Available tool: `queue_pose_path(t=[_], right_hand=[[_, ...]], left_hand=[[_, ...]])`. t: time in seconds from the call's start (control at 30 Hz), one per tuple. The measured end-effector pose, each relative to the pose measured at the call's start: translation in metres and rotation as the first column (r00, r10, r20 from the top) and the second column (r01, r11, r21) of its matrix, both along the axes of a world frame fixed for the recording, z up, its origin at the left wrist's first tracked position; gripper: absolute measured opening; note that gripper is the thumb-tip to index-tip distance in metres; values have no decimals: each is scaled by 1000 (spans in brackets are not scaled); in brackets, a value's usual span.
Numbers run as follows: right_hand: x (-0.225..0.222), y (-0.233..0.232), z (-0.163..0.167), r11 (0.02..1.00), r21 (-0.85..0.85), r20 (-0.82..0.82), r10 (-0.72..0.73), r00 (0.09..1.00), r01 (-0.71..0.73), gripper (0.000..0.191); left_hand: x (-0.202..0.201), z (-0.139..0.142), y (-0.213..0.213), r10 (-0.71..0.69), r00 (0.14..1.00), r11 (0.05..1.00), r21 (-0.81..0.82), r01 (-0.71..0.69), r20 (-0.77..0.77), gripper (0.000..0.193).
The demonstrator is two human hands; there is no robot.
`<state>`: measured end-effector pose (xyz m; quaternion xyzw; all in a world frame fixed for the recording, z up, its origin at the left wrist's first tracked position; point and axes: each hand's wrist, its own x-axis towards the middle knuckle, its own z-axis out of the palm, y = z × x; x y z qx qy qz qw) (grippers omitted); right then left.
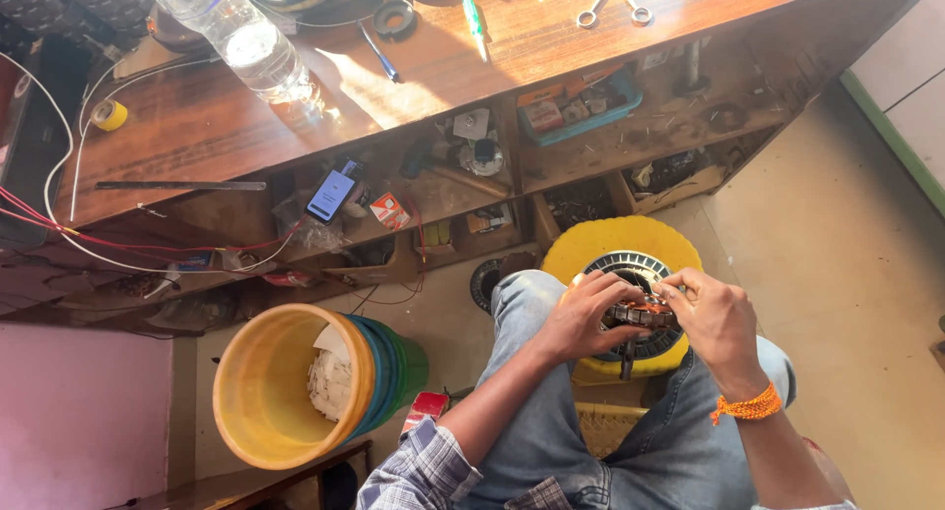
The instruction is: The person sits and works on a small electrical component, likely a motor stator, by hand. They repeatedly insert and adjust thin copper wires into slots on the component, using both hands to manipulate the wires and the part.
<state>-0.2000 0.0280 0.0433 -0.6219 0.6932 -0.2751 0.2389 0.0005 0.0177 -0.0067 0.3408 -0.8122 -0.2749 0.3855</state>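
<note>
- Copper-wound round motor part (640,314) sits between both hands, over a yellow stool (591,246).
- Left hand (581,318) bends in, fingers curled, gripping it.
- Right hand (717,318) bends in, fingers pinching its edge.

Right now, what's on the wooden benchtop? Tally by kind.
Clear plastic bottle: 1
Screwdrivers, one green-handled, one blue-handled: 2
Metal spanner: 1
Yellow tape roll: 1
Black ring: 1
Flat metal strip: 1
Total: 7

Wires and things cut off at the top edge are not counted.
</note>
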Motion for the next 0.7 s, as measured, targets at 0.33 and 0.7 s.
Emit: queue_pose_path(t=[0.33, 0.7], right_hand=[[0, 3, 0, 1000, 9, -28, -21, 999, 21, 14], [1, 3, -2, 1000, -17, -8, -7, 1000, 7, 15]], left_hand=[[-2, -1, 4, 20, 1000, 1000, -9, -20, 22, 47], [1, 1, 4, 14, 1000, 999, -37, -13, 16, 45]])
